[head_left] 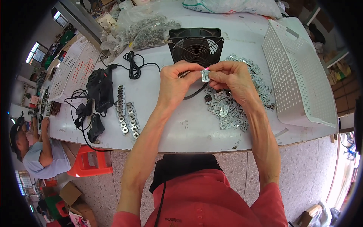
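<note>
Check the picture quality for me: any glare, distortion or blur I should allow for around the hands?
Head view: corners black, white table's front edge bowed by the lens; head view: bright opening at lower right washed out; head view: left hand and right hand fairly sharp, but the metal piece too small for fine detail.

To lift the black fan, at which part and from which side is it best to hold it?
I would probably grip the black fan by its square frame, from left and right together: it stands upright, its round grille faces the person, and the left hand and right hand partly block its lower front.
</note>
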Available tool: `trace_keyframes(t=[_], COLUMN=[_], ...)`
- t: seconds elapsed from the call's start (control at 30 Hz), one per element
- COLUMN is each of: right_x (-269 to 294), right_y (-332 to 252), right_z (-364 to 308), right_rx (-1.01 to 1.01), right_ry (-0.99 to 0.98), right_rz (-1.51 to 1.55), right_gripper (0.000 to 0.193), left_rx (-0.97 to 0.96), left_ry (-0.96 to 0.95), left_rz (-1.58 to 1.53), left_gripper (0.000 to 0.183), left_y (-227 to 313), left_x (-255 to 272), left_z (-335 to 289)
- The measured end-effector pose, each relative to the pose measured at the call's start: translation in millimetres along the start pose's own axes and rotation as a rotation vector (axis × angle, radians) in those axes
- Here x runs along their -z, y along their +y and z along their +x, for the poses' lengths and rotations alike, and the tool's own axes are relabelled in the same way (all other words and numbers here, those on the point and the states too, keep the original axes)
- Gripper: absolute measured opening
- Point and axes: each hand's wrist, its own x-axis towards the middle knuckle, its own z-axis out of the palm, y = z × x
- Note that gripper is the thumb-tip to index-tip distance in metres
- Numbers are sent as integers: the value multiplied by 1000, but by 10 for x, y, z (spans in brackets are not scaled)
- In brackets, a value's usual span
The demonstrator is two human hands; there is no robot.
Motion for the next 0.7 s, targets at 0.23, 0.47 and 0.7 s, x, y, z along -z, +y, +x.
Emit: trace_keyframes(t=[0.23,0.47,0.7], right_x=[-41,-46,-4], right_y=[63,64,73], right_z=[35,36,46], right_rx=[40,49,36], right_ry=[3,16,71], right_rz=[34,39,87], right_gripper=[16,15,15], left_rx=[-52,-16,-119], left_ry=[34,55,41], left_rz=[2,7,19], left_gripper=[11,11,12], left_y=[-93,-61,-59], left_x=[3,-8,-49], left_z=[4,5,-18])
